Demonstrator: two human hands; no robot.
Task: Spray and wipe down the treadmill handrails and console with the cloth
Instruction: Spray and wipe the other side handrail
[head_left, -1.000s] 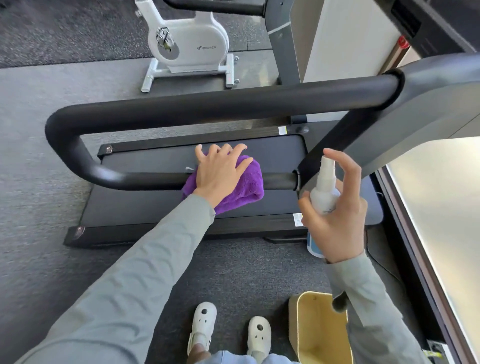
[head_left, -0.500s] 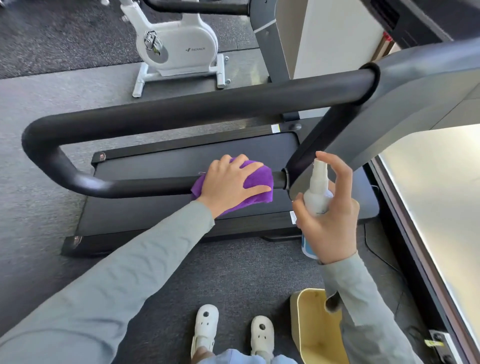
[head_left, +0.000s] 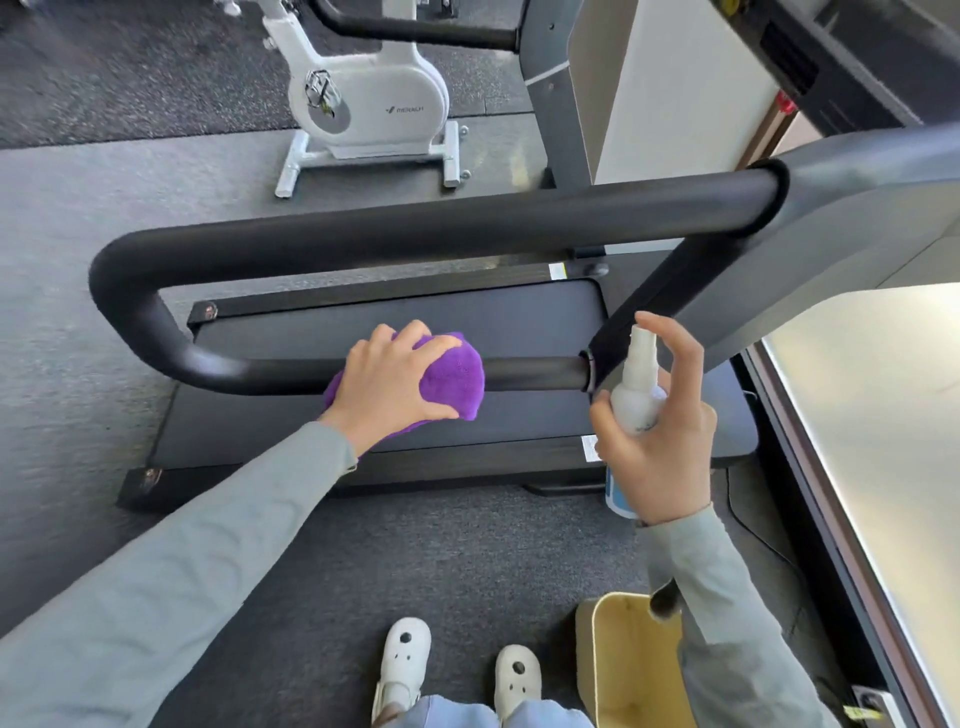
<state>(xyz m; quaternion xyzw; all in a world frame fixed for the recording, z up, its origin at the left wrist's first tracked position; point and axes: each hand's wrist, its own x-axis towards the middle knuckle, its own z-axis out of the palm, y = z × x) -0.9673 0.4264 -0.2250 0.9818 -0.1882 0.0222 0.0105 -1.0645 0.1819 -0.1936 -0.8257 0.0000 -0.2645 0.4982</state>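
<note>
The left hand is pressing the purple cloth around the treadmill's near handrail, its grip curling over the cloth (thumb underneath). The right hand is holding the white spray bottle upright just beside the handrail's console end, its grip wrapping the bottle, index finger arching over the nozzle.

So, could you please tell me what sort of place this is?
Most likely a gym or fitness room: a black treadmill with padded black handrails, a white exercise bike behind it, and dark rubbery flooring.
</note>
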